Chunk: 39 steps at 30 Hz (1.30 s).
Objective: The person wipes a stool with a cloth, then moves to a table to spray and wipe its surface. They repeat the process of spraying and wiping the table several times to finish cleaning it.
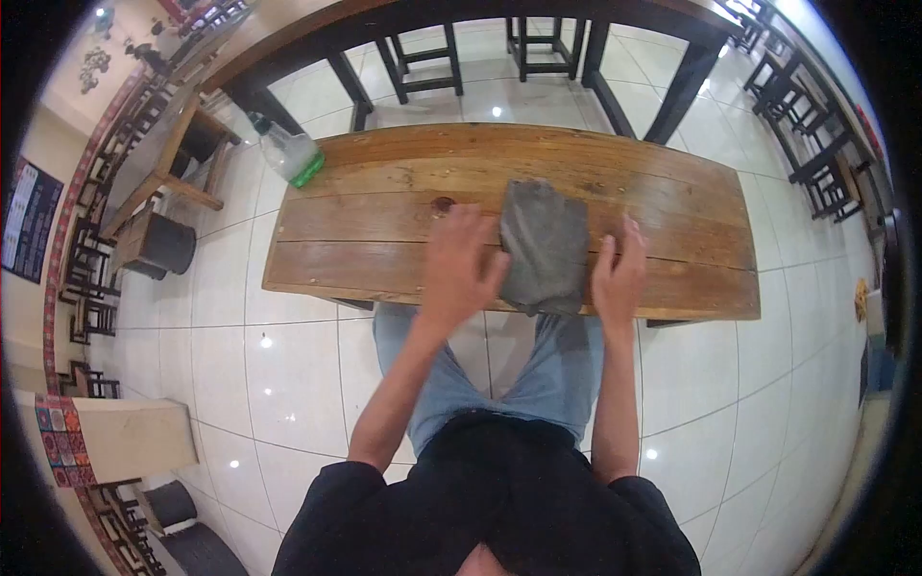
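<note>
A folded grey cloth (pixel 545 248) lies on the wooden bench top (pixel 375 206), its lower end reaching the near edge. Just left of the cloth is my left hand (pixel 461 261), fingers apart and slightly blurred, with nothing in it. My right hand (pixel 619 271) is at the cloth's right side, its fingers spread a little and holding nothing. Whether either hand touches the cloth's edge is hard to tell. A clear spray bottle with green liquid (pixel 291 154) is at the far left corner of the bench top.
A long dark-legged table (pixel 461 21) stands beyond the bench, with stools (pixel 423 62) under it. More wooden furniture (pixel 158 173) is at the left, and chairs (pixel 826 187) line the right side. White tiles (pixel 288 384) cover the floor.
</note>
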### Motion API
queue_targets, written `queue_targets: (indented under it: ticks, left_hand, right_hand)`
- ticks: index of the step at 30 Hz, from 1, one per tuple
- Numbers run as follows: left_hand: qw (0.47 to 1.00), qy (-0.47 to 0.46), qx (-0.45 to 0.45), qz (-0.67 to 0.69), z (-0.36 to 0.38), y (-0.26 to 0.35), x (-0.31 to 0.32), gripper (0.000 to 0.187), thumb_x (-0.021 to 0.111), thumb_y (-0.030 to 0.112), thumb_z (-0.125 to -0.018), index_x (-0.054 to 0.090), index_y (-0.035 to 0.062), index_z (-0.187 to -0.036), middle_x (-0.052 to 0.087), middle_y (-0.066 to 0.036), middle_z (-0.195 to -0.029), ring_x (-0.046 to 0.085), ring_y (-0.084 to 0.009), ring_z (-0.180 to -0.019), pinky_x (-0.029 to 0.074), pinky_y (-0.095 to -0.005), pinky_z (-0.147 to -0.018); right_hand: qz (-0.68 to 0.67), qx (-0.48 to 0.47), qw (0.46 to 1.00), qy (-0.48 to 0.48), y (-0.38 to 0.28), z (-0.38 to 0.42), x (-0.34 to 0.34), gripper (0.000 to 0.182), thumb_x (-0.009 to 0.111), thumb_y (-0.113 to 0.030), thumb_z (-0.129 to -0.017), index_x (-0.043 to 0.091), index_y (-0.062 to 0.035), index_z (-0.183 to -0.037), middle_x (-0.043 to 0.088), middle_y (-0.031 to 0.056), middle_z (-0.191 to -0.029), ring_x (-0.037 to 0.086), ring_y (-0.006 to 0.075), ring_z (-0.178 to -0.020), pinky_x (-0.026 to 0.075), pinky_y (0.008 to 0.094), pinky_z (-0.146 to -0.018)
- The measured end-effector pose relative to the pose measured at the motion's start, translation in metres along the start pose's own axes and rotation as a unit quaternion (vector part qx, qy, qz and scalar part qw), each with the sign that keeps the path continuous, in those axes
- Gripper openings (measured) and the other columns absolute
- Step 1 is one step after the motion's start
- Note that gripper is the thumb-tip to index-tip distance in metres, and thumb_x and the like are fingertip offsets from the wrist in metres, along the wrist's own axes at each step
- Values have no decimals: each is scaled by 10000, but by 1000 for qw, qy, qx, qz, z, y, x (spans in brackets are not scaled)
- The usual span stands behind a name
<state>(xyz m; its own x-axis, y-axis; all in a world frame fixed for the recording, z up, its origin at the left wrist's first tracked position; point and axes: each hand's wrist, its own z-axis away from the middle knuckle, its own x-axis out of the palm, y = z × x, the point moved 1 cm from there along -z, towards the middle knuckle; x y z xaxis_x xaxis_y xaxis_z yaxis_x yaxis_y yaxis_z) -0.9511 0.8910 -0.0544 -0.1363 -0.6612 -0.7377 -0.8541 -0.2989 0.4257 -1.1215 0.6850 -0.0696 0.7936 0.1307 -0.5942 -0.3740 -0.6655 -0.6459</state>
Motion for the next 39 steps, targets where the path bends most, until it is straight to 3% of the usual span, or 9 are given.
queue_targets:
  ticks: [3,5,6,9,14,20,27,36,39]
  left_hand:
    - [994,-85,60,26,-12,52,34,703,671,438,-968,547,7,-1509,457,-255,-1622,362,-424,-1552,254,-562,-1277]
    - [989,-138,59,-10,-14,65,59,738,607,494,-1000,499,33,-1566,392,-238,-1675,295,-415,-1589,214,-555,-1296]
    - [989,-138,51,-19,-16,62,64,738,607,494,-1000,499,33,-1566,392,-238,-1675,295,-415,-1589,214,-555,-1296]
    - [987,-131,90,-9,-33,36,71,699,563,498,-1030,500,68,-1578,384,-211,-1690,274,-410,-1599,196,-544,-1306]
    - [976,-149,135,-86,-91,-60,74,624,513,509,-1062,484,223,-1615,344,-172,-1720,272,-437,-1593,215,-546,-1304]
    - [979,-106,-27,-172,-135,-214,52,616,395,557,-1096,435,276,-1643,302,-144,-1745,226,-428,-1613,186,-546,-1314]
    - [938,-93,-263,-207,-141,-276,-3,618,285,488,-1111,393,234,-1664,275,-141,-1757,175,-402,-1633,115,-534,-1331]
    - [888,6,-367,-277,-151,-294,8,602,304,390,-1117,404,119,-1645,325,-178,-1725,215,-413,-1620,146,-543,-1319]
    - [914,-10,-312,-259,-141,-293,8,565,339,360,-1116,457,115,-1611,372,-171,-1702,262,-424,-1600,205,-532,-1305]
  right_hand:
    - [28,24,999,28,4,1,-7,469,564,-213,-1081,550,21,-1487,588,266,-1481,535,430,-1406,369,498,-1224]
    - [-45,104,993,10,1,1,-8,464,553,-202,-1089,543,32,-1489,604,249,-1466,576,411,-1366,438,481,-1158]
    - [-34,73,996,24,10,2,-4,460,553,-192,-1089,541,13,-1501,618,237,-1450,600,394,-1340,475,465,-1109]
    - [-11,75,997,30,8,0,-7,457,554,-190,-1087,545,-1,-1503,626,231,-1438,606,388,-1330,471,468,-1116]
    - [-11,97,995,17,10,0,-7,463,564,-197,-1080,547,-7,-1503,640,221,-1428,607,385,-1330,471,465,-1119]
    - [-40,99,994,27,15,-2,-5,448,572,-199,-1076,567,-4,-1480,665,210,-1397,629,358,-1312,484,453,-1104]
    - [-19,93,995,17,13,-1,-8,436,572,-198,-1074,582,-4,-1464,666,199,-1400,641,355,-1296,498,444,-1090]
    - [8,95,995,6,10,-1,-9,428,581,-239,-1068,614,-9,-1428,674,195,-1367,633,364,-1287,485,454,-1098]
    - [36,92,995,3,15,-2,-5,423,587,-236,-1063,619,-10,-1420,668,200,-1367,615,373,-1297,470,454,-1110]
